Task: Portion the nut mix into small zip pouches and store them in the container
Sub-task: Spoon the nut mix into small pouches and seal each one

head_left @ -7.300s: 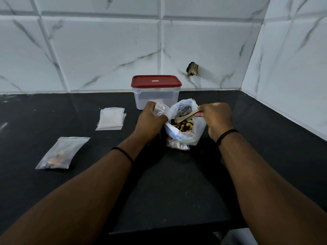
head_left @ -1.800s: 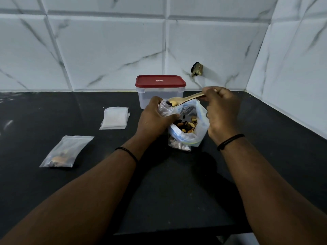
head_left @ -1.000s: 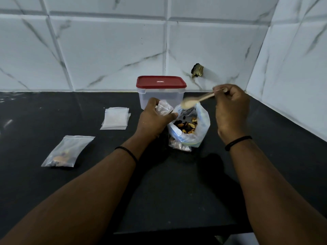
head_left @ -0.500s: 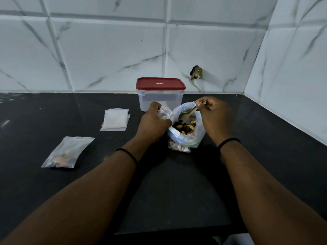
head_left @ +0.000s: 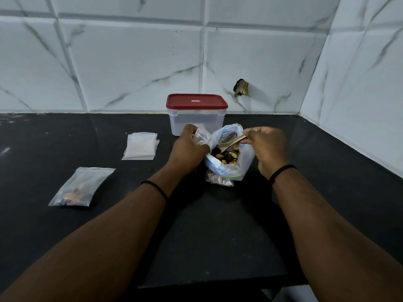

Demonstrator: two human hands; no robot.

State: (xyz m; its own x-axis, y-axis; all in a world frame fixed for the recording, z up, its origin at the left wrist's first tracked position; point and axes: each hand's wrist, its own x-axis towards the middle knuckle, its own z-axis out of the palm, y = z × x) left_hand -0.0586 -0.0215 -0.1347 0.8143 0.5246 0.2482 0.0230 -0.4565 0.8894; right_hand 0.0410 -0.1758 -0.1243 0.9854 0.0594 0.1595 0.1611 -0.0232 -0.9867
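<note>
One spoon has dipped back into the nut mix bag below the right hand grip; the left hand pinches a small pouch open beside it, awaiting another scoop.

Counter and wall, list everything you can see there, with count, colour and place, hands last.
container: one, clear with red lid, shut, back centre of counter
nut bag: one, clear with blue tint, open, in front of the container
spoon: one, wooden, bowl down in the nut bag
held pouch: one, clear, in the left hand
empty pouches: small stack, clear white, left of the container
filled pouch: one, clear, few nuts, front left
counter: one, black
wall fitting: one, brass, tiled wall
left hand: holds the pouch
right hand: holds the spoon
</note>
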